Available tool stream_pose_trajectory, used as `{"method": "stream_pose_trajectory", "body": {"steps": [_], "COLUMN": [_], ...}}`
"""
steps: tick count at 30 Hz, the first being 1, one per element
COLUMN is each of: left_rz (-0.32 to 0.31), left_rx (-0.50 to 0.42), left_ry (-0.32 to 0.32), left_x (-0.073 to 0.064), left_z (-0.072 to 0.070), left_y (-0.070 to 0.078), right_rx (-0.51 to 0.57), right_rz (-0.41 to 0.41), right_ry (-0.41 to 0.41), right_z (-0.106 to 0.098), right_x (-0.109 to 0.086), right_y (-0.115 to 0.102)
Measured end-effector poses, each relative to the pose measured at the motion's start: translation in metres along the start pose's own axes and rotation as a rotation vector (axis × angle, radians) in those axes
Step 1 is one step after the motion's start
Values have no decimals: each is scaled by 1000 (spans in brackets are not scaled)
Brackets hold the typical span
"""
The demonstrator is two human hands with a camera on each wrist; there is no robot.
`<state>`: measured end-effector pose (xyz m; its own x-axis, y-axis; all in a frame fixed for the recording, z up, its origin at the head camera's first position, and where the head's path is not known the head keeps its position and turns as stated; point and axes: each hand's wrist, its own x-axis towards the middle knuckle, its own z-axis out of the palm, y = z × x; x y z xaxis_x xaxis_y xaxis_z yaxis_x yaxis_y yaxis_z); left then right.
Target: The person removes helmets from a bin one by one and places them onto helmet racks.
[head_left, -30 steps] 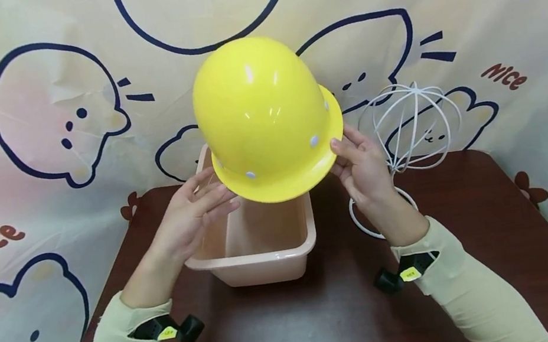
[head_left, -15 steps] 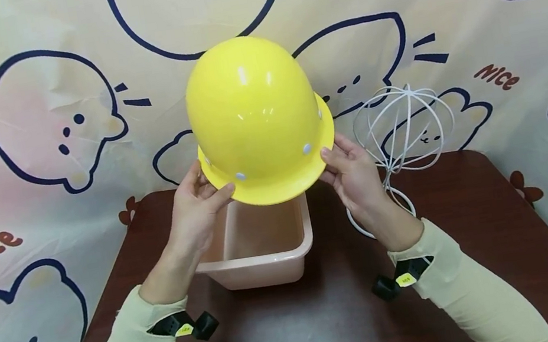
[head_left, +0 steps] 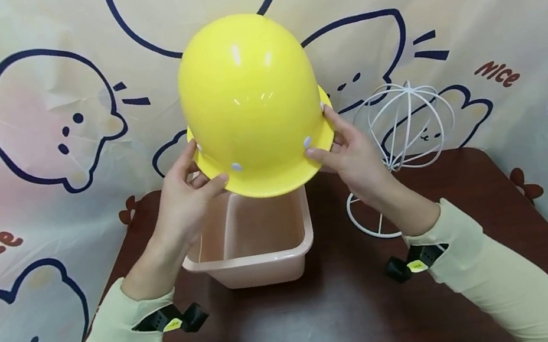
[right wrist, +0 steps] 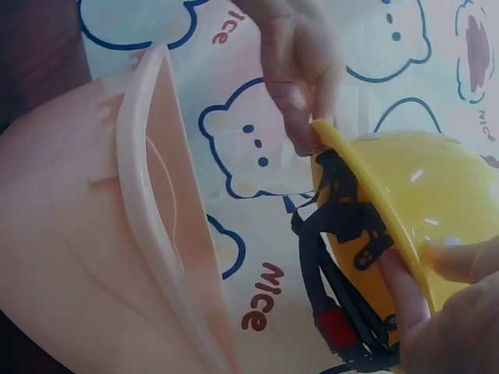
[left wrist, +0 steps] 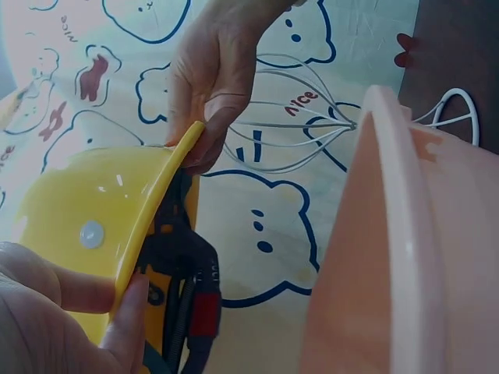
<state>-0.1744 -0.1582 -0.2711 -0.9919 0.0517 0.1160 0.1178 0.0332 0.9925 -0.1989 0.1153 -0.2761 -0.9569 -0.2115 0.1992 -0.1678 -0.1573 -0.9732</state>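
Yellow helmet (head_left: 252, 102) is up off the surface (head_left: 329, 317), dome up, held btwn both hands w/ brim toward the person. In the head view it covers the far part of a pale pink bin (head_left: 263, 271); both wrist views show it clear of the bin, a gap btwn brim and rim.

L hand (head_left: 179, 201) has hold of the brim at its L side – fingers (left wrist: 82, 290) curled and pinched on the edge, one digit on the outer shell by a white stud (left wrist: 92, 234), another under the edge, parted only by the brim's thickness. R hand (head_left: 359, 163) does the same on the R side: thumb on the outside just beside a stud, others round the edge, closed to the brim.

Inside the helmet, per the wrist views, dark harness straps (left wrist: 178, 253) hang w/ a red piece (right wrist: 337, 329) on them.

Bin sits on the surface, opening up. To its R, partly behind the R hand and forearm in the head view, stands a white wire stand (head_left: 394, 165) – globe-shaped top, ring base.

Both sleeves (head_left: 505, 272) are pale green, each wrist w/ a small black camera (head_left: 195, 317). Behind: a cartoon backdrop (head_left: 204, 2), navy outlines + "NICE" in brown-red.
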Motion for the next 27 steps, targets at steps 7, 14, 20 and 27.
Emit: {"method": "stream_pose_trajectory", "body": {"steps": [7,14,20,27], "left_rz": [-55,-57,-37,1], "left_rx": [46,73,2,-83], "left_ry": [3,-35,-85,-127], "left_x": [4,11,18,29], "left_z": [3,23,53,96], "left_y": [16,32,49,60], "right_rx": [-50,-113,-109,41], "right_rz": [11,47,-2,-73], "right_ry": [-19,9,62,70], "right_z": [-5,-23,-47,-83], "right_x": [0,-12,-26,-43], "right_y": [-12,-39,-61,-70]}}
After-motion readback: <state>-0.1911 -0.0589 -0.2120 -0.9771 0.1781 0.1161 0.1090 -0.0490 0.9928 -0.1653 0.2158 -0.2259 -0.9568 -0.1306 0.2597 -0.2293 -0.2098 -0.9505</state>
